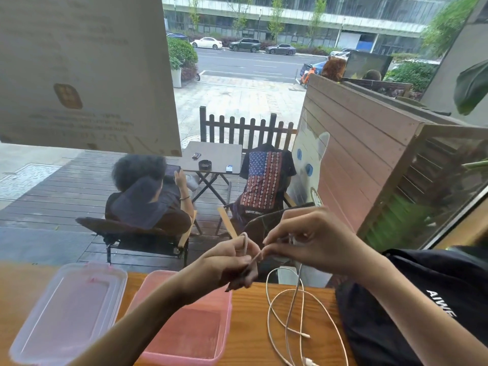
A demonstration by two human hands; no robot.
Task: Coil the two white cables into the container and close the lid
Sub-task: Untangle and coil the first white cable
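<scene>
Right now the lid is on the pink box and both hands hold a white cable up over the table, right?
Not quite. In the head view the lid lies off, beside the open pink box. Both hands, left and right, do hold a white cable up over the table.

Two thin white cables (295,310) hang from the raised hands in loose, tangled loops. The open pink container (211,350) sits under the left forearm, its clear lid (31,339) farther left.

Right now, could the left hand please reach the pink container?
Probably yes: the left hand hovers just above the open pink container, nothing between, though it pinches a white cable.
</scene>
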